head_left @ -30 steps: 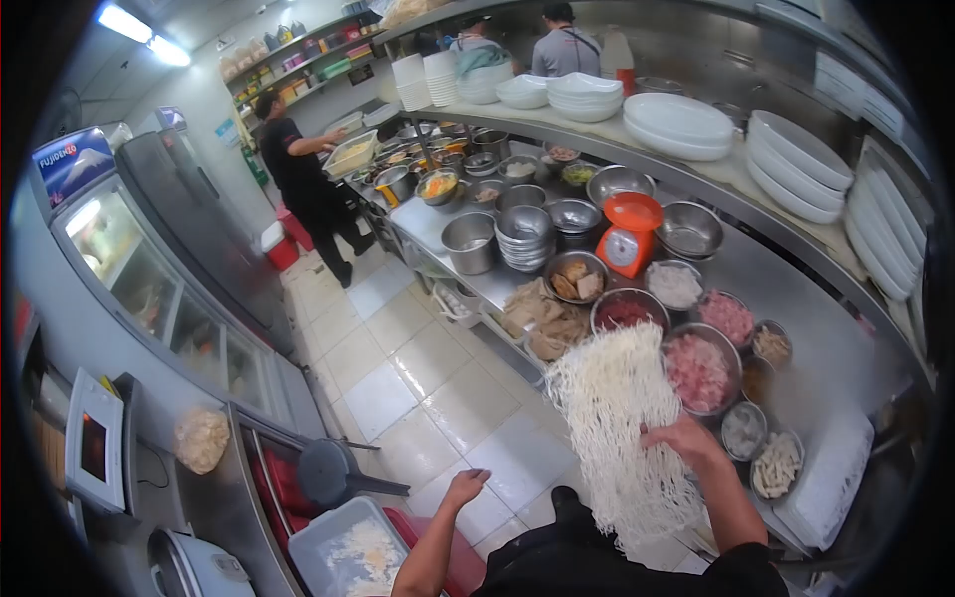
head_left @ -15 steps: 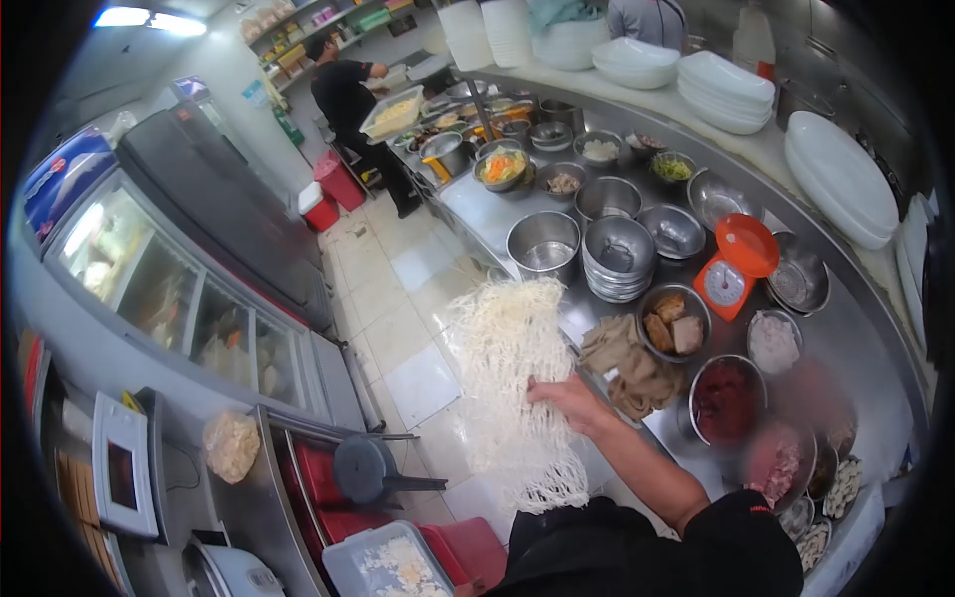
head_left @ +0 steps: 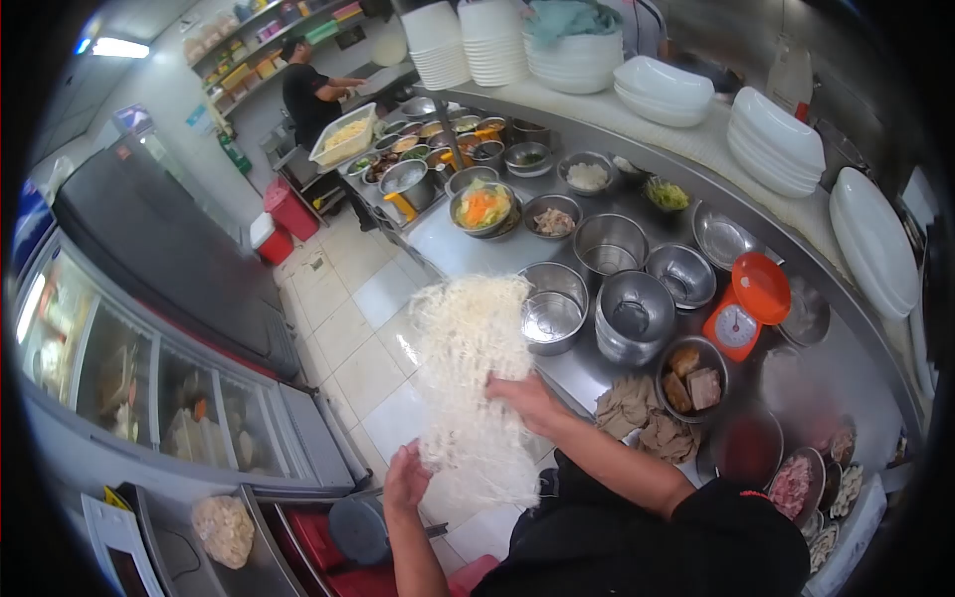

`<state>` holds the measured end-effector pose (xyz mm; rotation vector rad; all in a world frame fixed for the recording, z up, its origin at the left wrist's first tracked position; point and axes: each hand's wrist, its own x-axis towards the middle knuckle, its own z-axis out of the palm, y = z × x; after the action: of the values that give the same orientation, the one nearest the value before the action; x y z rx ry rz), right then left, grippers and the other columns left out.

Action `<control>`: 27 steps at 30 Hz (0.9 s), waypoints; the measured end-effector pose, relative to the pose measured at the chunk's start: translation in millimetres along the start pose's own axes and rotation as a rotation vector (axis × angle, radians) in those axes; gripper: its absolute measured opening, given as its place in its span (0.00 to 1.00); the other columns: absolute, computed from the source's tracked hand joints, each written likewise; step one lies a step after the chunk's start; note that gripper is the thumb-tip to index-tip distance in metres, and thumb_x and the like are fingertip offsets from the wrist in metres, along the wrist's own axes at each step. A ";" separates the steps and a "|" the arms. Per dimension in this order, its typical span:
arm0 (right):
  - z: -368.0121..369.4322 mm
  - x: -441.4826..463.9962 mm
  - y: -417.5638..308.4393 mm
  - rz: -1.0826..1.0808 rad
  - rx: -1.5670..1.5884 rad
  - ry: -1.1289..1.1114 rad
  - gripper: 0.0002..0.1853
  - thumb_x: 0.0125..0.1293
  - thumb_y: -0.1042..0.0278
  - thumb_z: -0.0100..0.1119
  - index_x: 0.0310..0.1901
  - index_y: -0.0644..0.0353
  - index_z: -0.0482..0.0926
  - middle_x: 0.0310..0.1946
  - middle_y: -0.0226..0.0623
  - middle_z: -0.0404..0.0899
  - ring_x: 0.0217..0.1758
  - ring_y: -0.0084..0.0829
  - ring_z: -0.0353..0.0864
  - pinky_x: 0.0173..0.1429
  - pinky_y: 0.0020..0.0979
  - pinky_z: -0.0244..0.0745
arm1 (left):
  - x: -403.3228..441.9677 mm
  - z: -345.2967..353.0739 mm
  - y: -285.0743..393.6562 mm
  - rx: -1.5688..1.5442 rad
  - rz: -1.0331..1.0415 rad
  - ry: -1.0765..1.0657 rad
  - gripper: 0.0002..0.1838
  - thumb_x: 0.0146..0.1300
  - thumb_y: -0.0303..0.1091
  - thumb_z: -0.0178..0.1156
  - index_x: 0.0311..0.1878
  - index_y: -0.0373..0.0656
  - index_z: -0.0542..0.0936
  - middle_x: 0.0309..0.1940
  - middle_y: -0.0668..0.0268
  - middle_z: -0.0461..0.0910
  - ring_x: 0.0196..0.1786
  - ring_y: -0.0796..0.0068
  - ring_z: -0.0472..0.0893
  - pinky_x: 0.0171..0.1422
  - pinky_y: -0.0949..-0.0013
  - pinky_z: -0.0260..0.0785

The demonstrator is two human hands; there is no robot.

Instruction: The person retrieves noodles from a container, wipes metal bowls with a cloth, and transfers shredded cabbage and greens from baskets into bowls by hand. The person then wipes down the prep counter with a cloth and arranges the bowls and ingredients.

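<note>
A large pale sheet of dried thin noodles hangs in front of me over the floor, its lower end near my black shirt. My right hand is closed on its right side, with the fingertips on the strands. Beside the sheet's lower left edge is my left hand, with fingers raised and a little apart; whether they touch the strands is unclear. Close to the sheet's right side stands a steel pot on the counter.
Steel bowls, an orange scale, a bowl of meat chunks and a brown cloth crowd the counter. White dishes line the shelf above. Fridges stand left. A co-worker is at the back.
My left hand has come into view at the sheet's lower left. The sheet and my right hand have shifted slightly left in the view, which has also turned.
</note>
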<state>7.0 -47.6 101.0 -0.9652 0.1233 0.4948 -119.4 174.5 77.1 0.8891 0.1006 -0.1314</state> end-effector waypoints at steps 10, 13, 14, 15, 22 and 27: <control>50.5 92.8 14.7 -0.132 -0.273 -0.125 0.19 0.54 0.63 0.66 0.42 0.68 0.77 0.32 0.32 0.77 0.35 0.20 0.71 0.39 0.26 0.69 | 88.2 21.0 73.6 0.445 0.025 0.386 0.29 0.45 0.21 0.64 0.55 0.27 0.71 0.48 0.55 0.78 0.48 0.64 0.79 0.55 0.65 0.70; 46.7 103.0 -25.7 0.012 -0.454 -0.272 0.20 0.54 0.62 0.67 0.44 0.67 0.77 0.35 0.35 0.78 0.35 0.20 0.72 0.38 0.25 0.70 | 112.3 6.5 91.4 0.486 -0.075 0.401 0.29 0.45 0.19 0.64 0.55 0.28 0.71 0.47 0.55 0.79 0.46 0.63 0.80 0.53 0.65 0.71; 42.1 114.4 -23.7 0.023 -0.396 -0.310 0.27 0.54 0.59 0.68 0.51 0.67 0.74 0.39 0.36 0.78 0.38 0.20 0.74 0.39 0.25 0.71 | 122.4 -0.2 94.5 0.474 -0.063 0.378 0.28 0.44 0.19 0.64 0.53 0.28 0.73 0.45 0.56 0.79 0.44 0.64 0.81 0.50 0.67 0.72; 36.7 128.2 -19.0 0.027 -0.396 -0.284 0.27 0.54 0.59 0.68 0.51 0.67 0.74 0.39 0.36 0.78 0.38 0.20 0.74 0.39 0.25 0.71 | 134.0 -9.9 99.6 0.469 -0.083 0.362 0.28 0.44 0.19 0.64 0.53 0.28 0.73 0.45 0.56 0.79 0.44 0.64 0.81 0.50 0.67 0.72; -11.8 156.1 -46.0 0.049 -0.440 0.199 0.46 0.49 0.49 0.71 0.64 0.64 0.58 0.48 0.41 0.72 0.46 0.28 0.76 0.47 0.28 0.74 | 210.2 -82.8 152.2 0.672 -0.300 0.264 0.18 0.44 0.21 0.63 0.43 0.32 0.80 0.35 0.61 0.82 0.35 0.71 0.80 0.44 0.70 0.70; -29.4 170.2 -77.1 -0.084 -0.300 0.329 0.26 0.59 0.64 0.63 0.57 0.64 0.67 0.47 0.36 0.73 0.44 0.23 0.76 0.45 0.26 0.74 | 271.4 -116.7 194.4 0.947 -0.389 0.140 0.11 0.45 0.21 0.64 0.36 0.35 0.83 0.30 0.66 0.83 0.32 0.77 0.78 0.42 0.73 0.68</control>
<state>195.8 -48.2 88.7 -1.3370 0.3093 0.2772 175.0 366.8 114.5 1.8191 0.3607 -0.5057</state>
